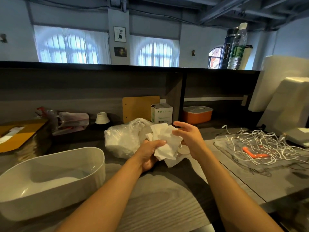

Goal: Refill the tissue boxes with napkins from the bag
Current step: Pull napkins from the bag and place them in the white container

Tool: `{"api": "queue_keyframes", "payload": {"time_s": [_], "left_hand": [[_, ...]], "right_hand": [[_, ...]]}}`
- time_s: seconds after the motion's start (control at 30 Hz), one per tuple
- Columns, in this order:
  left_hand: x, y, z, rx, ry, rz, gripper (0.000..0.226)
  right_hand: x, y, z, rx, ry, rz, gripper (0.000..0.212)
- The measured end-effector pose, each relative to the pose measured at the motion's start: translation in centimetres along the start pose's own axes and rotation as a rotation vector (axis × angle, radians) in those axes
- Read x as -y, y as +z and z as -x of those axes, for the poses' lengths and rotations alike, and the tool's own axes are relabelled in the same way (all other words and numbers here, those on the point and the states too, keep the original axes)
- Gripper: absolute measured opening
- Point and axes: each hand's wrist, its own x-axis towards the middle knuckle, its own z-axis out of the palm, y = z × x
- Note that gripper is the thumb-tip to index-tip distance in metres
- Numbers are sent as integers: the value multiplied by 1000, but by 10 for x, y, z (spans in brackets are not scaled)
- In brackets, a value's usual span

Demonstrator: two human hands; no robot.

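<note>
My wood-grain desk point(158, 203) carries the open white tissue box point(50, 178), left of the clear plastic bag point(123, 138). Just right of the bag, above the desk, I hold a loose bunch of white napkins point(167, 144): my left hand point(150, 154) grips it, fingers curled round; my right hand point(189, 139) touches it, fingers spread.

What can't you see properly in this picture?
- How many napkins: head view, a crumpled bunch gripped by the left hand, its lower part behind the hands.
- What remains in the plastic bag: crinkled film and the napkins cover it.
- Right hand grip: its fingertips sit against the napkins, unclear whether pinching.
- Print on the small white carton: too small.
- White tissue box: left edge cut off.
</note>
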Motion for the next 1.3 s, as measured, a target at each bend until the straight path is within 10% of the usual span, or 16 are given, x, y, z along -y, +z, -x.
{"api": "queue_keyframes", "payload": {"time_s": [0.67,1.0,1.3], "left_hand": [[1,0,-3,14,9,72,47],[-4,2,-5,-104,-36,148,37],[2,1,-6,-49,32,20,65]], "right_hand": [[-8,-1,-3,-180,60,-61,12],[7,-9,0,-199,-53,-568,29],[-10,17,1,-105,-195,132,28]]}}
